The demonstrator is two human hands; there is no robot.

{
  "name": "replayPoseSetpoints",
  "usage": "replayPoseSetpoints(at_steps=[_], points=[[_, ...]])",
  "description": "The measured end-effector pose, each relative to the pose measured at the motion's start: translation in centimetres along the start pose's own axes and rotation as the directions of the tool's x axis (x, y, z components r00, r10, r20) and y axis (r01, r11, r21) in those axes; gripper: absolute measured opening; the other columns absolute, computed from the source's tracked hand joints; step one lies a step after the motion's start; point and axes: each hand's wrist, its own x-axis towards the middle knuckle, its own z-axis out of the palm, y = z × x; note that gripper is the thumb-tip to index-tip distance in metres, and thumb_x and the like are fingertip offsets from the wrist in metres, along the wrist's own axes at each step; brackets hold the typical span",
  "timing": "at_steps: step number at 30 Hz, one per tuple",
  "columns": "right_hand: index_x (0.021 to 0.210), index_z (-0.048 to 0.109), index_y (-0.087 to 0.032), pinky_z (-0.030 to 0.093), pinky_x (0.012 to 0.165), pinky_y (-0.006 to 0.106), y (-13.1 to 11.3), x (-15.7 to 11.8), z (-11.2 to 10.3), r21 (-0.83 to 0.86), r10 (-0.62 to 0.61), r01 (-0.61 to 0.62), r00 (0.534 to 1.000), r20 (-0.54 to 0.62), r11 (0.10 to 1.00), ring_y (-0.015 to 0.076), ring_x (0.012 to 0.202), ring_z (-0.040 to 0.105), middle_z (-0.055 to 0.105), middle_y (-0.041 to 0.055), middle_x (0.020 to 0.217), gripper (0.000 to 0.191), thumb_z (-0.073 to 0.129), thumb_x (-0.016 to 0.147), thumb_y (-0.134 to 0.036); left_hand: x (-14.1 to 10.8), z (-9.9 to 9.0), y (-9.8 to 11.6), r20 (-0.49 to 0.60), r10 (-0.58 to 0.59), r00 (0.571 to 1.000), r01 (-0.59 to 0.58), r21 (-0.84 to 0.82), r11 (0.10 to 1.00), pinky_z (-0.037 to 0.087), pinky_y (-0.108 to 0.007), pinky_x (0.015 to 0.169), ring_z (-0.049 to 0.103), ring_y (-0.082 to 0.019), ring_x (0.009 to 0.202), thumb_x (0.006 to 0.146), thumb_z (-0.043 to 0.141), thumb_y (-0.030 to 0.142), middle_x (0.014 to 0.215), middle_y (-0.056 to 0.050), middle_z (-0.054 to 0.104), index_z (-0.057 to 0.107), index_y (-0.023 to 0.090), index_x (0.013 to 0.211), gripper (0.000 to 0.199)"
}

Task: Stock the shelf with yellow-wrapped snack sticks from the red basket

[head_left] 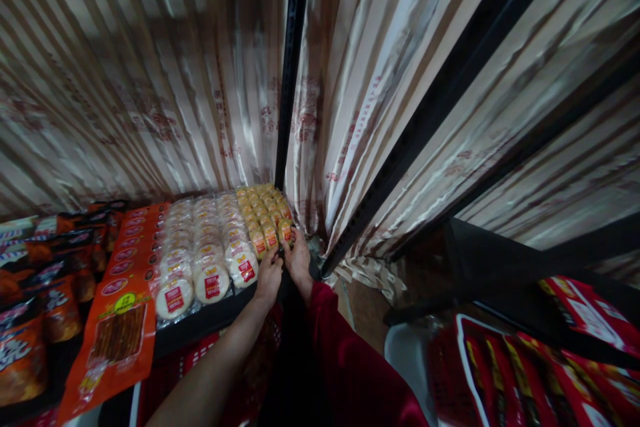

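Small yellow snack packets (257,210) stand in tight rows at the right end of a dark shelf. My right hand (299,259) has its fingers closed around the front packet (286,231) of the rightmost row. Close beside it, my left hand (270,277) reaches the front of the neighbouring row, fingers bent together against the packets. Whether it grips one of them is hidden. Left of the yellow rows lie rows of round white crackers (212,283) in clear wrappers with red labels.
A long orange snack bag (125,300) and several dark orange pouches (60,310) lie farther left. Behind rise pleated, printed curtains (150,80) and a black upright post (291,80). A slanting black post (425,133) stands right. Lower right, a red basket (447,370) holds red packets.
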Motion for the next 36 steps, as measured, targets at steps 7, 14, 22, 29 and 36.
replayPoseSetpoints(at_steps=[7,14,22,29,36], points=[[0.117,0.055,-0.016,0.047,0.090,0.038,0.0,0.1,0.5,-0.021,-0.032,0.032,0.999,-0.010,0.999,0.0230,0.100,0.059,0.063,0.0119,0.111,0.038,0.053,0.080,-0.023,0.4,0.0,-0.6,-0.009,0.013,1.000,-0.012,0.018,1.000,0.051,-0.031,0.087,0.055,-0.022,0.115,0.077,0.050,0.013,0.132,-0.011,0.054,0.059,0.018,0.119,0.043],[0.122,0.054,-0.011,0.045,0.094,0.040,0.3,-0.2,0.5,0.046,-0.038,0.039,0.999,-0.010,0.998,0.0245,0.108,0.056,0.059,0.0162,0.118,0.041,0.047,0.084,-0.026,0.1,-0.1,0.2,-0.009,0.046,0.999,-0.046,0.014,0.999,0.052,-0.030,0.083,0.058,-0.022,0.109,0.077,0.050,0.013,0.130,-0.012,0.055,0.059,0.017,0.118,0.042],[0.121,0.057,-0.014,0.042,0.098,0.039,-0.2,-0.4,0.1,0.060,-0.099,0.100,0.995,-0.007,0.993,0.0216,0.112,0.054,0.061,0.0130,0.118,0.040,0.044,0.084,-0.021,0.1,-0.1,0.6,-0.014,-0.031,0.999,0.031,0.019,0.999,0.052,-0.023,0.074,0.060,-0.017,0.103,0.080,0.045,0.011,0.127,-0.011,0.057,0.049,0.017,0.130,0.050],[0.120,0.058,-0.016,0.042,0.098,0.039,0.1,-0.5,0.1,0.054,-0.089,0.088,0.996,0.010,0.995,0.0211,0.111,0.054,0.061,0.0118,0.119,0.038,0.046,0.084,-0.022,0.5,-0.2,0.0,-0.033,-0.019,0.999,0.021,0.056,0.998,0.052,-0.024,0.075,0.061,-0.018,0.102,0.081,0.046,0.014,0.120,-0.010,0.061,0.049,0.018,0.130,0.049],[0.119,0.057,-0.014,0.043,0.097,0.040,0.1,-0.7,0.3,0.022,-0.089,0.088,0.996,0.005,0.996,0.0223,0.109,0.054,0.061,0.0138,0.116,0.038,0.046,0.084,-0.022,0.6,-0.1,-0.1,-0.023,-0.020,1.000,0.021,0.054,0.998,0.053,-0.027,0.076,0.062,-0.019,0.099,0.083,0.045,0.013,0.119,-0.012,0.061,0.047,0.014,0.131,0.048]])
